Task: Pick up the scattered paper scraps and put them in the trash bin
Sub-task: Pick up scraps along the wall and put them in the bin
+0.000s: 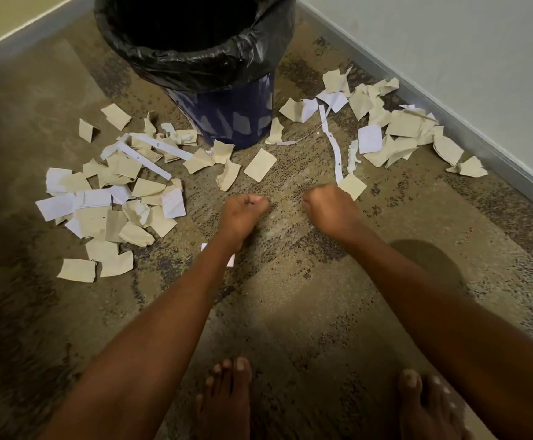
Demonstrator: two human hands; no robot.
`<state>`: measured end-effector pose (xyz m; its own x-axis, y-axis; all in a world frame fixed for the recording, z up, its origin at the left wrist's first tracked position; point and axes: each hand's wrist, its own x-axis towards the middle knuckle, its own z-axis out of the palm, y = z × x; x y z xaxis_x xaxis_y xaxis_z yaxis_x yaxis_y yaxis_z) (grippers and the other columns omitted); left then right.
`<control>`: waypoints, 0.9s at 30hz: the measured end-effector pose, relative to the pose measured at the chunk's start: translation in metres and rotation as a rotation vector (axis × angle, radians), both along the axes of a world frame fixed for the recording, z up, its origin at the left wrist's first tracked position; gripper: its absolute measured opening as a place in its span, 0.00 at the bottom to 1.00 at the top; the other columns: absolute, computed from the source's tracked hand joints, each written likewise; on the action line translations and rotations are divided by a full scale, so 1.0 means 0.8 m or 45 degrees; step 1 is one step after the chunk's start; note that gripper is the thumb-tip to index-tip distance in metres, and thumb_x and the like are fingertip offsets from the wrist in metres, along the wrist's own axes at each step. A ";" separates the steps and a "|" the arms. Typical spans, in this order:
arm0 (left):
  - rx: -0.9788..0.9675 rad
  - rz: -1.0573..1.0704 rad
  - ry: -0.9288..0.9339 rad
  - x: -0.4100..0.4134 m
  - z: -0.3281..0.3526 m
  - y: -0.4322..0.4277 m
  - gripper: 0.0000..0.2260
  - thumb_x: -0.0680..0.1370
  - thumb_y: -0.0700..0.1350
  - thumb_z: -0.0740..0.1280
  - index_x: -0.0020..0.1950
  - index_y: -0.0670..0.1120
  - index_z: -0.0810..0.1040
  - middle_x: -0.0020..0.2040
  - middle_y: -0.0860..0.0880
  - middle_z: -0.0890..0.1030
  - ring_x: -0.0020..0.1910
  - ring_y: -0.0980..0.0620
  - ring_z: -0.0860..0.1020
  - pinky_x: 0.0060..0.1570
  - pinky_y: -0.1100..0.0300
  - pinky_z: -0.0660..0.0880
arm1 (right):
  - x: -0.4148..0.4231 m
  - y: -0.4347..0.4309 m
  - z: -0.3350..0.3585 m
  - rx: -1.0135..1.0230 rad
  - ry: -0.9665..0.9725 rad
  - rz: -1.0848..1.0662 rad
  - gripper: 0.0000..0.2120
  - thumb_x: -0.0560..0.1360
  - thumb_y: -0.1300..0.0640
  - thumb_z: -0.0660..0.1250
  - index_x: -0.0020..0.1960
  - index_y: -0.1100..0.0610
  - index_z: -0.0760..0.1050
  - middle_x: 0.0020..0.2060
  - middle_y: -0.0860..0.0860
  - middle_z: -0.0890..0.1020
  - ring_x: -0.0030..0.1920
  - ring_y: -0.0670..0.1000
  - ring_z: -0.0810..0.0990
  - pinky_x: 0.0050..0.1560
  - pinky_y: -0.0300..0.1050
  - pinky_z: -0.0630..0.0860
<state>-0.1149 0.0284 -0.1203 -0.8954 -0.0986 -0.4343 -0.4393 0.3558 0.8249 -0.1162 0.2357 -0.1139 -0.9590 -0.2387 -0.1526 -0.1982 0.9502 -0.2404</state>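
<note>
A dark blue trash bin (236, 119) lined with a black bag (195, 58) stands on the carpet at top centre. Tan and white paper scraps lie scattered around it: a big heap on the left (112, 198), another on the right near the wall (395, 134), and single tan pieces in the middle (260, 164). My left hand (243, 211) and my right hand (328, 208) are both curled into fists just above the carpet in front of the bin, holding nothing that shows. One tan scrap (352, 186) lies right beside my right fist. A white scrap (232, 260) peeks out under my left wrist.
A wall with a grey baseboard (449, 112) runs diagonally along the right side, close behind the right heap. Another baseboard (20, 33) crosses the top left. My two bare feet (224, 398) stand on the patterned carpet at the bottom.
</note>
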 end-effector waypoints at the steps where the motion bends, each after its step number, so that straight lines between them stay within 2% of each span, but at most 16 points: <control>1: 0.088 0.110 -0.062 -0.003 0.005 -0.002 0.07 0.81 0.44 0.72 0.43 0.49 0.83 0.37 0.52 0.82 0.34 0.56 0.77 0.33 0.66 0.73 | -0.001 -0.005 0.005 0.099 -0.007 0.061 0.10 0.80 0.69 0.64 0.41 0.61 0.73 0.34 0.54 0.75 0.34 0.55 0.78 0.36 0.51 0.79; 3: 0.207 0.243 -0.150 -0.010 0.015 -0.006 0.07 0.82 0.45 0.71 0.43 0.48 0.82 0.30 0.55 0.80 0.27 0.57 0.73 0.28 0.66 0.68 | 0.001 -0.018 0.015 0.229 -0.010 0.171 0.11 0.79 0.71 0.65 0.43 0.58 0.70 0.31 0.51 0.68 0.35 0.54 0.75 0.35 0.48 0.73; 5: 0.261 0.287 -0.199 -0.014 0.021 -0.009 0.07 0.82 0.45 0.71 0.44 0.48 0.82 0.25 0.57 0.77 0.21 0.59 0.69 0.23 0.68 0.66 | 0.002 -0.027 0.020 0.249 -0.019 0.226 0.13 0.80 0.71 0.64 0.43 0.56 0.68 0.31 0.50 0.66 0.36 0.53 0.75 0.37 0.45 0.72; 7: 0.290 0.288 -0.234 -0.016 0.025 -0.011 0.07 0.81 0.45 0.72 0.43 0.49 0.81 0.23 0.57 0.74 0.19 0.59 0.66 0.21 0.68 0.63 | 0.002 -0.031 0.018 0.247 -0.022 0.200 0.12 0.80 0.71 0.64 0.45 0.57 0.69 0.31 0.50 0.66 0.37 0.52 0.74 0.38 0.44 0.72; 9: 0.375 0.304 -0.244 -0.018 0.023 -0.014 0.09 0.80 0.44 0.72 0.40 0.49 0.79 0.26 0.53 0.71 0.22 0.56 0.63 0.21 0.66 0.60 | -0.005 -0.027 0.015 0.173 -0.025 0.090 0.05 0.81 0.67 0.65 0.47 0.60 0.75 0.31 0.50 0.68 0.35 0.52 0.76 0.36 0.46 0.75; 11: 0.511 0.341 -0.263 -0.017 0.018 -0.016 0.12 0.79 0.42 0.72 0.38 0.49 0.75 0.29 0.51 0.68 0.24 0.55 0.62 0.22 0.64 0.59 | -0.013 -0.016 0.008 -0.146 -0.099 -0.174 0.05 0.80 0.61 0.69 0.47 0.63 0.79 0.31 0.52 0.75 0.34 0.53 0.78 0.37 0.51 0.82; 13: 0.667 0.350 -0.311 -0.018 0.017 -0.018 0.13 0.80 0.41 0.72 0.38 0.48 0.74 0.28 0.51 0.68 0.24 0.56 0.63 0.22 0.63 0.59 | -0.022 0.000 0.007 -0.679 -0.333 -0.539 0.10 0.77 0.58 0.73 0.46 0.66 0.81 0.33 0.56 0.82 0.32 0.52 0.79 0.36 0.53 0.84; 14: 0.730 0.339 -0.340 -0.020 0.019 -0.017 0.13 0.81 0.42 0.71 0.38 0.48 0.73 0.28 0.52 0.68 0.24 0.56 0.63 0.23 0.63 0.60 | -0.025 0.008 0.011 -0.935 -0.485 -0.705 0.11 0.77 0.57 0.74 0.47 0.66 0.81 0.34 0.56 0.82 0.30 0.51 0.77 0.30 0.50 0.82; 15: 0.778 0.326 -0.362 -0.022 0.021 -0.015 0.13 0.81 0.42 0.70 0.38 0.49 0.73 0.29 0.52 0.68 0.24 0.56 0.63 0.23 0.63 0.62 | -0.028 0.016 0.015 -1.167 -0.653 -0.808 0.11 0.78 0.56 0.73 0.49 0.65 0.81 0.32 0.53 0.80 0.28 0.48 0.73 0.24 0.45 0.75; 17: 0.868 0.304 -0.391 -0.028 0.033 -0.007 0.12 0.82 0.43 0.69 0.39 0.48 0.74 0.31 0.52 0.70 0.26 0.57 0.66 0.23 0.65 0.65 | -0.036 0.027 0.029 -1.534 -0.916 -0.839 0.05 0.81 0.59 0.68 0.47 0.60 0.79 0.31 0.48 0.73 0.26 0.46 0.65 0.21 0.39 0.62; 19: 0.965 0.258 -0.381 -0.037 0.057 0.009 0.10 0.83 0.42 0.69 0.42 0.46 0.77 0.34 0.50 0.74 0.28 0.57 0.70 0.25 0.67 0.70 | -0.046 0.032 0.054 -1.721 -1.006 -0.741 0.09 0.81 0.61 0.64 0.42 0.55 0.74 0.30 0.46 0.69 0.26 0.45 0.62 0.22 0.38 0.59; 22: 0.994 0.119 -0.281 -0.053 0.116 0.042 0.08 0.83 0.41 0.70 0.44 0.44 0.81 0.36 0.48 0.79 0.31 0.56 0.75 0.28 0.68 0.74 | -0.066 0.026 0.111 -1.821 -0.970 -0.627 0.12 0.80 0.60 0.62 0.39 0.51 0.69 0.29 0.46 0.66 0.27 0.46 0.61 0.24 0.38 0.56; 25: 0.989 0.043 -0.089 -0.070 0.192 0.067 0.05 0.84 0.39 0.67 0.52 0.40 0.81 0.36 0.49 0.80 0.30 0.56 0.77 0.28 0.68 0.74 | -0.091 0.019 0.185 -1.907 -0.931 -0.489 0.06 0.77 0.59 0.63 0.41 0.54 0.70 0.31 0.49 0.68 0.27 0.45 0.62 0.25 0.38 0.55; 27: 1.004 -0.011 0.020 -0.083 0.245 0.071 0.05 0.84 0.40 0.67 0.53 0.39 0.81 0.37 0.48 0.80 0.31 0.56 0.79 0.30 0.68 0.76 | -0.106 0.015 0.239 -1.900 -0.873 -0.366 0.07 0.77 0.58 0.61 0.40 0.55 0.69 0.31 0.50 0.72 0.28 0.46 0.63 0.29 0.40 0.52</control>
<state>-0.1809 0.0853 0.0754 -0.9013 0.2404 -0.3603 -0.4253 -0.3336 0.8413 -0.2012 0.2476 0.0776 -0.8505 -0.3917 -0.3511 0.4493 -0.1940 -0.8720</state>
